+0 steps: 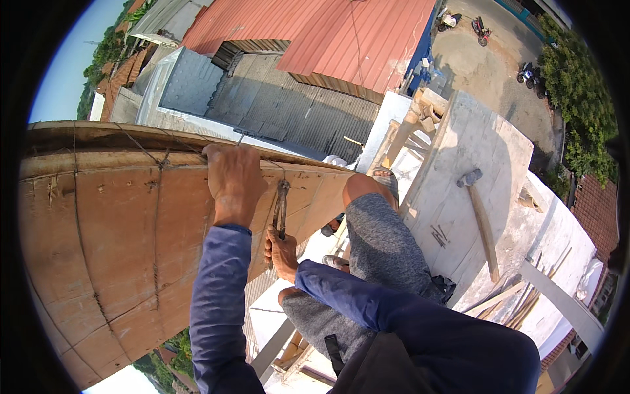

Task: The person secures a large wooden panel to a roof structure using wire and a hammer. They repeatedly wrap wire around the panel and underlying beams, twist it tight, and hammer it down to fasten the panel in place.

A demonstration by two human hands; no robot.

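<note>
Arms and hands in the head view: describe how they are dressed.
Both arms wear long blue sleeves, creased along the forearm, each ending at the wrist in a cuff. The left hand and the right hand are bare: no gloves, watch or rings show.

I see a brown plywood form panel (111, 236), stained in darker blotches and crossed by thin dark tie wires (156, 217). My sleeves (220, 302) are deep blue, and the trousers (380, 249) over my knee are speckled grey. The pincers (281, 210) are dull dark metal. The slab (472, 164) beside me is pale whitish-grey, and the hammer (484, 226) lying on it has a tan wooden handle and a grey head. Below, one roof (341, 33) is ribbed red-orange, another (289, 108) ribbed grey. The trees (581, 98) are green.
</note>
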